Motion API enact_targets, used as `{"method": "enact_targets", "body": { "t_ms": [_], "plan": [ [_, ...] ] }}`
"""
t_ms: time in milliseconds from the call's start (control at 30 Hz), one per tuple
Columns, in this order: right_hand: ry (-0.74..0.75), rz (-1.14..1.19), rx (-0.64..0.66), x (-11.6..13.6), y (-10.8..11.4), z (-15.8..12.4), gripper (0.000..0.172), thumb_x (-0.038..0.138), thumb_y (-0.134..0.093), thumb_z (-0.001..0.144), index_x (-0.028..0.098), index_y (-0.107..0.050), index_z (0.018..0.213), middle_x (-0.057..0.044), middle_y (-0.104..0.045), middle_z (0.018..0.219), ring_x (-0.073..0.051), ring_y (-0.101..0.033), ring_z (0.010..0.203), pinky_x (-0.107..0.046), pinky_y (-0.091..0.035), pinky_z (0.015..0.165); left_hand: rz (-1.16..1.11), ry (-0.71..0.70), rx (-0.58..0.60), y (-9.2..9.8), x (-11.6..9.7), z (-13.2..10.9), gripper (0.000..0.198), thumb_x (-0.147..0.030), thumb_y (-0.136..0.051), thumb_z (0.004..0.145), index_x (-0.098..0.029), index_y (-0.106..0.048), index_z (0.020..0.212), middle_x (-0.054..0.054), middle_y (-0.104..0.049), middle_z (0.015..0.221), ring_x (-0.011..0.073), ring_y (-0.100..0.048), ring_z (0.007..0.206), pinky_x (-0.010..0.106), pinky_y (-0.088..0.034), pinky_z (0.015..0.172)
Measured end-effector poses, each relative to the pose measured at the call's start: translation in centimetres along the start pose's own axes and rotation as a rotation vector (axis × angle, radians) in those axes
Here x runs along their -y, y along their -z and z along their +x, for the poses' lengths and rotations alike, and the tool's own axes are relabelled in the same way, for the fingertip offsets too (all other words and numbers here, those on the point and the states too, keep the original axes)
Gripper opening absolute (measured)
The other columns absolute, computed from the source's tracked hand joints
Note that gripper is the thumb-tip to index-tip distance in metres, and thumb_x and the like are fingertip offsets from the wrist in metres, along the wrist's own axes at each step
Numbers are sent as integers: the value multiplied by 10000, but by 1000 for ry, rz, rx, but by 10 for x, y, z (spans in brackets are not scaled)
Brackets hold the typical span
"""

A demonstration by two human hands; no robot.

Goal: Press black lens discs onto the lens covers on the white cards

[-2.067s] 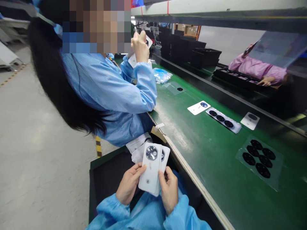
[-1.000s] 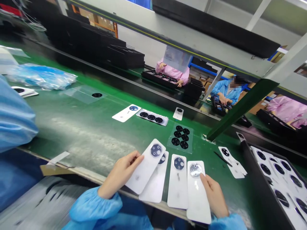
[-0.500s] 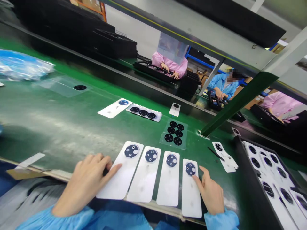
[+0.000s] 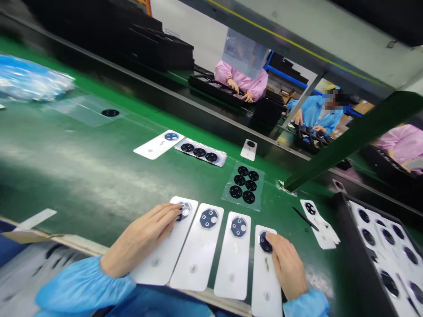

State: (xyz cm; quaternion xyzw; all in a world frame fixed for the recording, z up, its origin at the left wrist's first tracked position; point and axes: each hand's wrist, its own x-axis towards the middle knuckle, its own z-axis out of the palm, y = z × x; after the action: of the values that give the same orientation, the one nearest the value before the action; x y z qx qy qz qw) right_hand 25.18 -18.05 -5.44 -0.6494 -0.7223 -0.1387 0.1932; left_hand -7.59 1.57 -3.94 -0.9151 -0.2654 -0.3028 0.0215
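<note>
Four white back covers sit side by side along the near edge of the green tabletop [image 4: 82,176], camera rings pointing to the far side. The left hand [image 4: 145,240] lies flat on the leftmost cover [image 4: 155,268], grip open and clasping nothing, its fingertips [image 4: 175,215] spread over that cover's camera ring. The second cover [image 4: 194,255] and third cover [image 4: 233,259] lie untouched between the hands. Over on the right, the right hand [image 4: 287,266] rests on the rightmost cover [image 4: 264,286], grip loose and unclosed, a fingertip [image 4: 268,237] touching its dark camera ring. Just beyond the row lies a clear sheet [image 4: 244,185] carrying six black discs. Farther left is a strip [image 4: 200,152] with three discs, next to a lone white cover [image 4: 158,144]. At the right edge, a black tray [image 4: 350,246] holds more covers.
</note>
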Motion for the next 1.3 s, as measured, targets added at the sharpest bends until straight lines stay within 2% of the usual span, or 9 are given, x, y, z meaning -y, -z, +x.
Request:
{"method": "enact_targets", "body": {
  "t_ms": [167,300,400,567,733,867,1067,1200,1300],
  "plan": [
    [82,-235,109,-21,-13,-24,406,132,-390,827,179,-530,1205,-54,-666,1112,-213,-650,919,-301,-487,723,-10,4,57,1,-2,0,228,-84,-359,903,-126,-560,1002,86,-652,1040,185,-580,1018,305,-505,884],
    [141,-275,163,-40,-28,-35,414,155,-436,788,198,-552,1183,-55,-681,1081,-223,-666,858,-293,-493,648,22,14,99,4,-4,2,208,-69,-368,892,-132,-563,925,75,-655,1031,191,-567,1019,299,-520,866],
    [138,-288,161,-40,-28,-34,389,161,-418,798,203,-557,1158,-52,-687,1060,-222,-665,858,-295,-494,658,16,8,116,6,-4,4,211,-65,-365,885,-146,-558,914,62,-652,1046,194,-563,1004,300,-532,837],
    [33,-176,128,-19,-2,-10,321,198,-391,862,189,-533,1149,-49,-683,1053,-200,-654,897,-287,-497,706,10,-5,155,7,-1,7,217,-72,-360,880,-161,-556,909,47,-647,1068,201,-557,996,316,-530,815],
    [-111,87,97,27,20,31,268,246,-398,916,199,-536,1141,-53,-657,1074,-196,-614,995,-303,-497,832,-3,6,141,5,2,6,241,-94,-342,888,-151,-559,976,56,-637,1097,198,-550,1021,319,-511,832],
    [-170,248,130,54,7,61,265,183,-373,928,215,-543,1128,-44,-654,1048,-180,-605,998,-306,-513,838,7,-14,134,4,3,6,268,-106,-324,892,-158,-570,984,49,-641,1104,200,-557,1018,313,-503,817],
    [-55,268,26,53,-20,74,290,90,-367,898,186,-575,1075,-64,-672,1011,-179,-622,961,-331,-533,833,48,-5,123,7,3,8,263,-115,-326,898,-157,-568,991,60,-653,1046,200,-590,978,316,-516,797],
    [-14,163,-24,53,-28,66,306,66,-359,893,167,-579,1081,-76,-677,1052,-198,-622,979,-366,-516,845,83,-71,117,12,-14,15,311,-59,-292,899,-121,-566,1032,97,-651,1064,215,-589,1021,351,-505,874],
    [19,104,-27,54,-30,59,319,56,-375,898,152,-548,1148,-87,-661,1119,-205,-606,1027,-371,-487,880,21,-136,141,6,-35,22,353,-1,-275,884,-101,-542,1093,104,-633,1141,194,-571,1077,338,-483,935]
  ]
}}
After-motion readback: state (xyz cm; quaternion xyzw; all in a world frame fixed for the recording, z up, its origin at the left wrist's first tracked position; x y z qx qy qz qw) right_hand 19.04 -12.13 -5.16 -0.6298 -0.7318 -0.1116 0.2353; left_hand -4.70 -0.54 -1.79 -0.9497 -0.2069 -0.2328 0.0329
